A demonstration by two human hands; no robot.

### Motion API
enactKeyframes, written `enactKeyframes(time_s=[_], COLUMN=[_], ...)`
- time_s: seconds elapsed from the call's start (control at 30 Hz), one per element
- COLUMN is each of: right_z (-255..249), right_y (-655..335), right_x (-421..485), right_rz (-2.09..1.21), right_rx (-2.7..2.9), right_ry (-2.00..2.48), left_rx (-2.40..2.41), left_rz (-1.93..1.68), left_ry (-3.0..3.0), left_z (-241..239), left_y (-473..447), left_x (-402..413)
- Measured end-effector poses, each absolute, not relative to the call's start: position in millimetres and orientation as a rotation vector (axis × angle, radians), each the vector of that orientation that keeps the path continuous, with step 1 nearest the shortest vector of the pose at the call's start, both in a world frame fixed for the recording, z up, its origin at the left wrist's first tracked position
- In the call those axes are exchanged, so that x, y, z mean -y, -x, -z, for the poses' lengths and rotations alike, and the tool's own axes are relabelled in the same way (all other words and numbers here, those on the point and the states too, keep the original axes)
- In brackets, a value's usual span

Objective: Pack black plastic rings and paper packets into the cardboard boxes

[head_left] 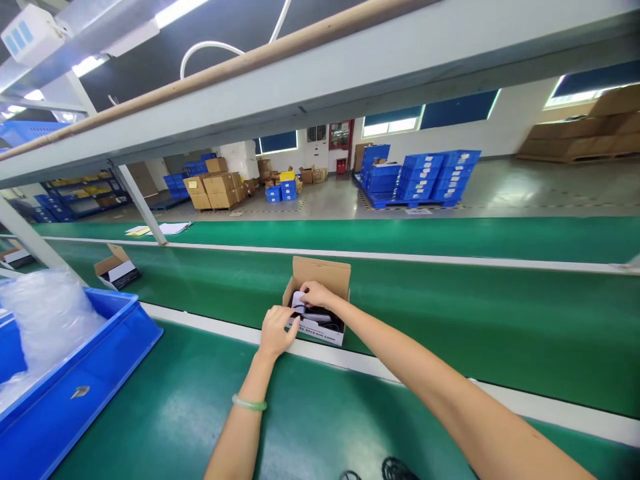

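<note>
A small open cardboard box [320,275] sits on the green conveyor belt [450,313], its flap raised at the back. Inside it are dark items and a white piece [299,299]. My right hand [316,294] reaches into the box with its fingers pinched on that white piece. My left hand [277,330] rests against the box's near left corner, fingers curled on its edge. A green bangle [249,403] is on my left wrist.
A blue bin [95,373] with clear plastic bags [45,313] stands at the left. Another open box [117,268] lies further left on the belt. Papers [165,229] lie beyond. Blue crates [425,175] and cartons stand on the floor behind. A black object [395,470] shows at the bottom edge.
</note>
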State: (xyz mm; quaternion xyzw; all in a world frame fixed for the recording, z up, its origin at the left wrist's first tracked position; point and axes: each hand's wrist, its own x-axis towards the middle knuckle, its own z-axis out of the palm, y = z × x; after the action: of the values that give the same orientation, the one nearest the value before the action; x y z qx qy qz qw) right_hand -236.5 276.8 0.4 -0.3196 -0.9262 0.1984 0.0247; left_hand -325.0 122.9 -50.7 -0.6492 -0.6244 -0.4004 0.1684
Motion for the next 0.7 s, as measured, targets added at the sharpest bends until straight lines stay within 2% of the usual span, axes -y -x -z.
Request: enactKeyframes(time_s=[0.2, 0.33, 0.53, 0.7], right_z=[-2.6, -6.2, -28.0, -55.9], right_y=[226.4, 206.5, 167.1, 57.4], right_x=[-266.4, -269.6, -260.1, -234.0], right_rz=[-0.164, -0.003, 0.113, 0.019], right_rx=[3.004, 3.174, 3.211, 3.094], right_ry=[1.034, 0.898, 0.733, 0.548], left_rx=[1.762, 1.806, 1.931, 2.092], left_rz=[1.157, 1.119, 0.967, 0.875], left_ry=[1.71, 1.726, 1.802, 1.812], left_z=[51.8, 53.9, 63.8, 70.2], left_y=[331.5, 336.0, 350.2, 370.9], left_x=[-122.2, -122.2, -122.8, -121.0])
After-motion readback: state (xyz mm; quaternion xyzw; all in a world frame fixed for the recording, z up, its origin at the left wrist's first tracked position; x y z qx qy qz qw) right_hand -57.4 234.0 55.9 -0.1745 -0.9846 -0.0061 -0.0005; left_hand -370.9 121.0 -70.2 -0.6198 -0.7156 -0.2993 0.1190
